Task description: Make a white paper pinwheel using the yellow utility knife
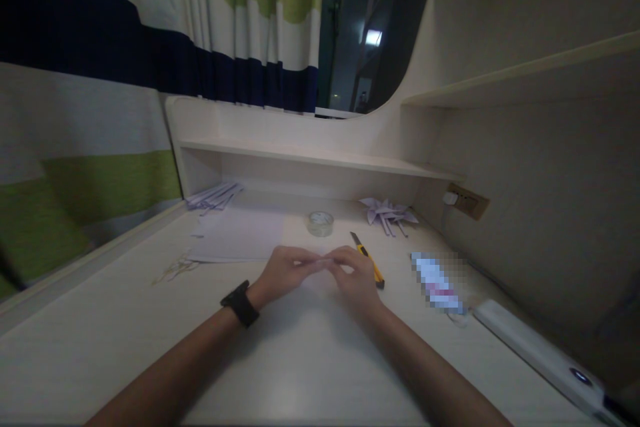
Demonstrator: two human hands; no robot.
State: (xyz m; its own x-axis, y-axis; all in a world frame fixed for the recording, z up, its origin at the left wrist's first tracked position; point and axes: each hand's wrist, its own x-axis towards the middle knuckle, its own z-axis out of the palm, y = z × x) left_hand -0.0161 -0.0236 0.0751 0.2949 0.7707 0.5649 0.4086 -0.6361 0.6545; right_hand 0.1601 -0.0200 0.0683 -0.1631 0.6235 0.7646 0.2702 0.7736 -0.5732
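The left hand [287, 273] and right hand [357, 277] meet over the middle of the bench [300, 360], thumbs and fingers pinched together on what looks like a small paper piece [327, 263], mostly hidden and blurred. If paper, it should be light, thin, easily creased or torn, so a gentle fingertip hold along its edges would suit it. Just beside the right hand, toward the right edge, lies a yellow knife [373, 265]; tape [320, 223] sits nearer the back edge, sheets [240, 233] toward the back left corner, folded paper pinwheels [387, 213] by the back right.
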